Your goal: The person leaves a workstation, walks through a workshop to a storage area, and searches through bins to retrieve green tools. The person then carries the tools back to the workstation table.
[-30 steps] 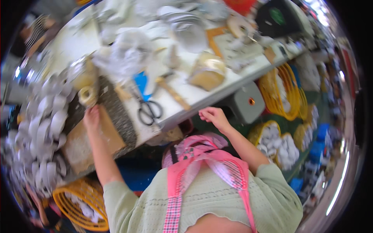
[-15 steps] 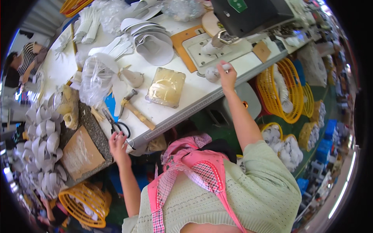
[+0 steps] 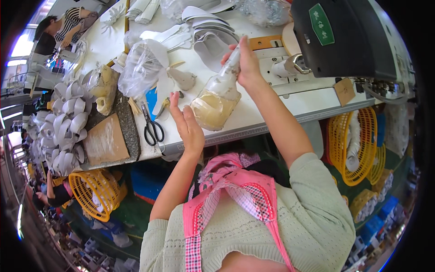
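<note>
My right hand (image 3: 247, 63) is wrapped around the narrow neck of a smudged white bottle-shaped thing (image 3: 220, 87). It is tilted, its wide end over a yellowish, glossy block (image 3: 210, 111) on the white table. Whether the two touch I cannot tell. To the left of the block, my left hand (image 3: 188, 129) is open, fingers stretched and palm toward the block, holding nothing. Black-handled scissors (image 3: 152, 127) lie left of that hand. A hammer is mostly hidden behind the fingers. Beyond them stands a whitish cone-shaped piece (image 3: 182, 78).
A sewing machine (image 3: 349, 38) stands at the right of the table (image 3: 294, 100). Stacked pale curved pieces (image 3: 213, 47) and a clear plastic bag (image 3: 142, 68) lie farther back. Yellow baskets (image 3: 97, 195) stand beside the table. Another person (image 3: 74, 25) sits at the far left.
My right hand has brought the white bottle-shaped thing left from beside the sewing machine to over the block. My left hand has moved from the scissors toward the block. The view has shifted.
</note>
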A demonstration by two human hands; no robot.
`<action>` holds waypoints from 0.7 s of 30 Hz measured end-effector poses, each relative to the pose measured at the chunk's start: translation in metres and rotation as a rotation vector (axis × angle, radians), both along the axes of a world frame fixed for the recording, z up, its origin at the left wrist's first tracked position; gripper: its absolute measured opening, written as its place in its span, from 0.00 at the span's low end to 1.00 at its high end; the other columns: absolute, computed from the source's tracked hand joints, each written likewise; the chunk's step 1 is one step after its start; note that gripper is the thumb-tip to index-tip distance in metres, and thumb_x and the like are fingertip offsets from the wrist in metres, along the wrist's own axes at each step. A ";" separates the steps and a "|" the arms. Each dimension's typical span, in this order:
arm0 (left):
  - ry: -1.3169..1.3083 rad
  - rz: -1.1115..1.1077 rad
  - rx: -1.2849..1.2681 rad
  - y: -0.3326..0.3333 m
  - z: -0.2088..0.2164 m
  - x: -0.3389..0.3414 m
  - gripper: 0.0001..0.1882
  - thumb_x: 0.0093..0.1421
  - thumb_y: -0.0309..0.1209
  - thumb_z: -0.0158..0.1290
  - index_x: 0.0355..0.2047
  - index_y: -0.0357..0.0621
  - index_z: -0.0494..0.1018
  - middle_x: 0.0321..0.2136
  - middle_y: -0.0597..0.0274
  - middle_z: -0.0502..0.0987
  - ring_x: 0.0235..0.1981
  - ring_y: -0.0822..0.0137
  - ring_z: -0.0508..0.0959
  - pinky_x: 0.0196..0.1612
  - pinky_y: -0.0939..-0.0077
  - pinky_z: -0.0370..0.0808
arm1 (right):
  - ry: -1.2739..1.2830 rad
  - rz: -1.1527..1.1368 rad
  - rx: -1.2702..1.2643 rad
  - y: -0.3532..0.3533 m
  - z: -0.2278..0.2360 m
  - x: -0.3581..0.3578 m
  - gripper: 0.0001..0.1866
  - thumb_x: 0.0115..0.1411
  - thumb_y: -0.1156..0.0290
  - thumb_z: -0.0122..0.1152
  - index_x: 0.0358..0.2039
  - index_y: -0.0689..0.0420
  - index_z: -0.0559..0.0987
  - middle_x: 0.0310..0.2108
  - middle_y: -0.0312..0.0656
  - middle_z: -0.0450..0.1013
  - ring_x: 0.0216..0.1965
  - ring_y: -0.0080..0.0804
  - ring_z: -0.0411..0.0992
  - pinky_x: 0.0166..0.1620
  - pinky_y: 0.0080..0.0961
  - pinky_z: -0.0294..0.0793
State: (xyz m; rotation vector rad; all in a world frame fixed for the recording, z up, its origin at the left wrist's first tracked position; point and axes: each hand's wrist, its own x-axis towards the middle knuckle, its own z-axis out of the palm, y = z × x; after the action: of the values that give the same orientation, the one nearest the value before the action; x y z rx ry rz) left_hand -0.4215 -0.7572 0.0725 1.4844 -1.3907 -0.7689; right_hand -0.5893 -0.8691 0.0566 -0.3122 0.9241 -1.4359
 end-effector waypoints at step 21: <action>0.126 -0.006 -0.225 -0.015 -0.017 -0.007 0.22 0.64 0.37 0.29 0.52 0.33 0.56 0.52 0.50 0.60 0.53 0.59 0.60 0.57 0.66 0.53 | -0.034 -0.213 0.258 0.037 -0.008 0.035 0.19 0.58 0.51 0.44 0.32 0.56 0.61 0.21 0.45 0.67 0.22 0.37 0.69 0.29 0.33 0.71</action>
State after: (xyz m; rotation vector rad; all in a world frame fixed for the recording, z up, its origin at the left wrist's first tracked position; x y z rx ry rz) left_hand -0.4285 -0.7726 0.0558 1.2378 -1.3394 -0.6737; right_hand -0.5542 -0.8317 0.0490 0.0036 1.1264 -1.4894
